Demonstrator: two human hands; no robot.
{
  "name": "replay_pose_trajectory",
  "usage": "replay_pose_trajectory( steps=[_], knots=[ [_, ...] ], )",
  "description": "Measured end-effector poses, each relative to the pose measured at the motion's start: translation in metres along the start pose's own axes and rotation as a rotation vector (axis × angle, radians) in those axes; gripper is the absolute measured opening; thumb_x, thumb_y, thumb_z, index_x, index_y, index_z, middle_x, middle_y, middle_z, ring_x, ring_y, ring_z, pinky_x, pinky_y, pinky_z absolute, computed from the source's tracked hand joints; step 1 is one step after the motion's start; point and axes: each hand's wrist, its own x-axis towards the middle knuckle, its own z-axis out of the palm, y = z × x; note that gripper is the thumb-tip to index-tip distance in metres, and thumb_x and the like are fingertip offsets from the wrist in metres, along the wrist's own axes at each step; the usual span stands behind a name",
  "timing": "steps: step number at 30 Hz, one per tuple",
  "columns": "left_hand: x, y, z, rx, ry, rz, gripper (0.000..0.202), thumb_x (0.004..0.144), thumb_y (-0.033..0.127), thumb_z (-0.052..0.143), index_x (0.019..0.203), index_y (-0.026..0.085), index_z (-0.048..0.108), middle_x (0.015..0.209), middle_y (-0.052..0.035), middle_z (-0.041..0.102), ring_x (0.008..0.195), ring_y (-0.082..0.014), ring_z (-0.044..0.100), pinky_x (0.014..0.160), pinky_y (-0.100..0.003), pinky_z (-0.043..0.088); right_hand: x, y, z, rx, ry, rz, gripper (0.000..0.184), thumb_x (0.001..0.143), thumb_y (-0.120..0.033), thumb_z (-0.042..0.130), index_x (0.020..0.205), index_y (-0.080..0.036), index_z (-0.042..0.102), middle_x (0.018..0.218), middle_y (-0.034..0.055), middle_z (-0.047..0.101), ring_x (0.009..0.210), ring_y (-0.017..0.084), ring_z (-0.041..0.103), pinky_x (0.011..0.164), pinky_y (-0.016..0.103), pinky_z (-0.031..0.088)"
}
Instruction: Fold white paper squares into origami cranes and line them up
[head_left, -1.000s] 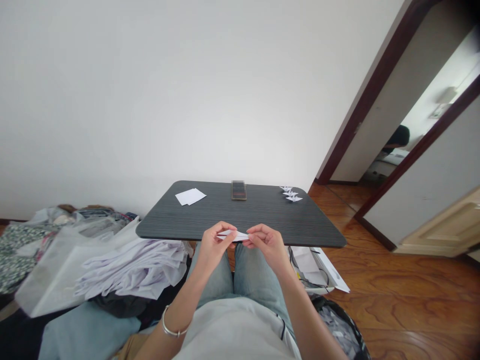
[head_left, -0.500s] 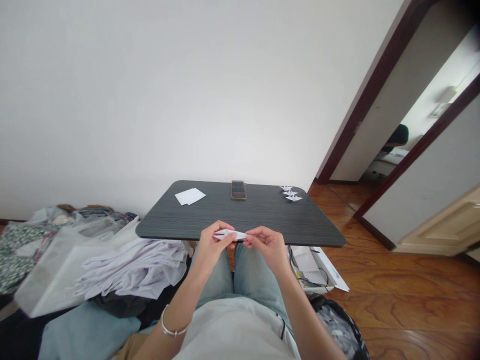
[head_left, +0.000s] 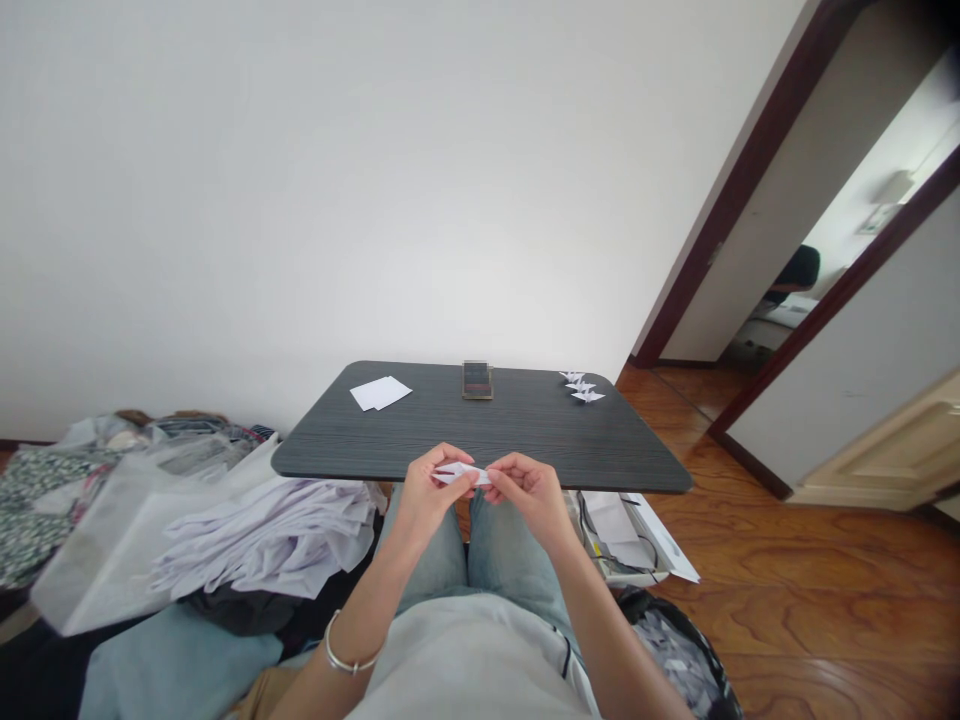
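Between both hands is a narrow piece of folded white paper (head_left: pixel 459 471), held over the near edge of the dark table (head_left: pixel 420 432). My left hand (head_left: pixel 426 492) pinches its left part between thumb and fingers. With thumb and fingertips my right hand (head_left: pixel 531 490) grips the right end; the fingers hide part of that end. Folded paper cranes (head_left: pixel 588 397) sit in a short row at the table's far right. White paper sheets (head_left: pixel 380 393) lie overlapping at the far left.
A phone-like device (head_left: pixel 477 380) stands at the table's back middle, near the wall. Crumpled white cloth (head_left: pixel 277 540) is piled at left. Right of my legs are a white bin of papers (head_left: pixel 619 540) and a black bag (head_left: pixel 679 660). Someone is partly visible through the doorway.
My right hand has shifted slightly left along the folded paper, closer to my left hand. The things on the table have stayed put.
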Motion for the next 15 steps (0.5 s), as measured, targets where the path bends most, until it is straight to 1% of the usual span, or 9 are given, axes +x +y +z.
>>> replay_pose_trajectory(
  steps=[3,7,11,13,15],
  knots=[
    [0.0000,-0.0005,0.0008,0.001,-0.014,0.006,0.021,0.064,0.026,0.070,0.080,0.017,0.059,0.065,0.0030,0.063,0.057,-0.0115,0.060,0.055,-0.022,0.049,0.0022,0.0008,0.0018,0.024,0.003,0.054,0.017,0.071,-0.032,0.068,0.069,-0.016,0.064,0.056,-0.0007,0.065,0.046,0.009,0.058,0.047,0.019,0.048],
    [0.0010,-0.0001,0.0002,0.060,-0.027,0.023,0.020,0.065,0.027,0.069,0.079,0.016,0.060,0.065,0.0029,0.063,0.056,-0.0111,0.059,0.054,-0.021,0.047,0.0052,-0.0015,0.0014,0.069,-0.011,0.134,0.019,0.067,-0.033,0.071,0.065,-0.015,0.063,0.053,-0.0017,0.064,0.042,0.008,0.055,0.042,0.017,0.045],
    [0.0019,-0.0013,-0.0011,0.100,-0.053,0.049,0.018,0.066,0.026,0.069,0.078,0.016,0.060,0.062,0.0035,0.061,0.055,-0.0101,0.058,0.055,-0.020,0.047,0.0064,-0.0063,0.0005,0.110,-0.055,0.219,0.021,0.062,-0.032,0.073,0.061,-0.015,0.062,0.050,-0.0027,0.062,0.040,0.007,0.054,0.040,0.016,0.044],
    [0.0018,-0.0022,-0.0013,0.087,-0.056,0.046,0.019,0.066,0.026,0.070,0.078,0.015,0.060,0.062,0.0037,0.061,0.055,-0.0101,0.058,0.055,-0.020,0.047,0.0066,-0.0072,0.0003,0.115,-0.069,0.227,0.020,0.061,-0.031,0.073,0.060,-0.015,0.061,0.050,-0.0026,0.062,0.040,0.007,0.054,0.040,0.016,0.044],
    [0.0015,-0.0028,-0.0009,0.065,-0.057,0.027,0.020,0.065,0.026,0.070,0.079,0.016,0.059,0.063,0.0037,0.061,0.055,-0.0102,0.058,0.056,-0.021,0.047,0.0066,-0.0065,0.0002,0.098,-0.063,0.203,0.019,0.061,-0.029,0.073,0.059,-0.015,0.061,0.049,-0.0026,0.062,0.039,0.007,0.054,0.041,0.016,0.044]
  ],
)
